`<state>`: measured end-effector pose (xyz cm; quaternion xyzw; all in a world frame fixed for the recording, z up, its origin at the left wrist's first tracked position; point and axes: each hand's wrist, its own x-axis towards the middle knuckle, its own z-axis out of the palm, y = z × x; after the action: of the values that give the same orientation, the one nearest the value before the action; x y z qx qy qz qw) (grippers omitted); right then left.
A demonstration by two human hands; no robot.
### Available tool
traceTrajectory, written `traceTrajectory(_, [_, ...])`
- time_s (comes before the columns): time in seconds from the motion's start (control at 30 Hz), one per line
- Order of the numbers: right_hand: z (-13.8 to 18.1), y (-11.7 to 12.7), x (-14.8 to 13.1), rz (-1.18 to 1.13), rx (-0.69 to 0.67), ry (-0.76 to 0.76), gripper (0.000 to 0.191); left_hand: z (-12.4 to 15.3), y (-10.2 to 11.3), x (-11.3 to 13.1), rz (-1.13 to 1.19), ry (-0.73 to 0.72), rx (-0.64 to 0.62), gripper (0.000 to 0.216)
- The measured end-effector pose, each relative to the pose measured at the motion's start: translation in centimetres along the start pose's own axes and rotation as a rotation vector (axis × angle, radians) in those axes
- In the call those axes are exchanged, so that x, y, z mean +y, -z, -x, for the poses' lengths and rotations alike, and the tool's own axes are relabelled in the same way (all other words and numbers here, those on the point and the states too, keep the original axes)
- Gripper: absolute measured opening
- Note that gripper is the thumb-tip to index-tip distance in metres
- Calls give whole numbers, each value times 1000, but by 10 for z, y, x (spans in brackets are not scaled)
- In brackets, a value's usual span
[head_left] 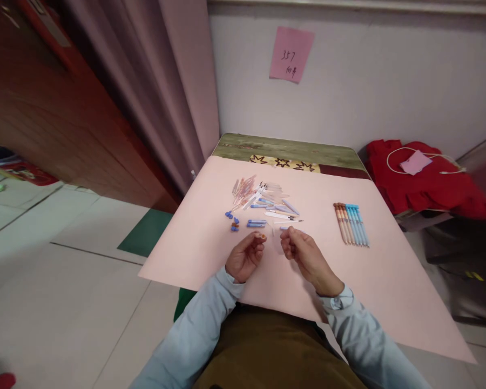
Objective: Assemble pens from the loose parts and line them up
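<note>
My left hand [246, 258] is closed in a pinch over the paper, with a small orange-brown pen part [263, 236] at its fingertips. Close by on the right, my right hand [305, 256] is also pinched; what its fingers hold, if anything, I cannot make out. Just beyond both hands lie a few blue pen barrels [256, 223] and thin white refills [281, 215]. Small blue pen pieces [229, 214] sit left of them, near a brown piece [235, 225]. Behind these spreads a loose pile of clear and pinkish pen parts [245, 190].
A row of several brown and blue pens [351, 226] lies side by side at the right. Pink paper [194, 237] covers the table [328, 148], which stands against the wall. A red cloth [437, 186] with a white cord is beyond the right edge; a wooden door [76, 119] is left.
</note>
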<state>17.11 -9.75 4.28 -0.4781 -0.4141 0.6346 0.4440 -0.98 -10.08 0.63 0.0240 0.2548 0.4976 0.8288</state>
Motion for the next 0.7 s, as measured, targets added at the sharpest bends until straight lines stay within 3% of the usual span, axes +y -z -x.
traceTrajectory(0.17, [-2,30,2,187,127,109,41,-1,1,14,122,28,-32,10])
traceTrajectory(0.33, [-6,45,5,325,211,159,42,-10,-5,9,95,89,8,9])
traceTrajectory(0.5, [-1,27,-4,445,195,264,32,-19,-14,1,96,168,-2,10])
traceTrajectory(0.7, [2,-7,-15,739,107,582,20,-23,-8,0,2,109,26,12])
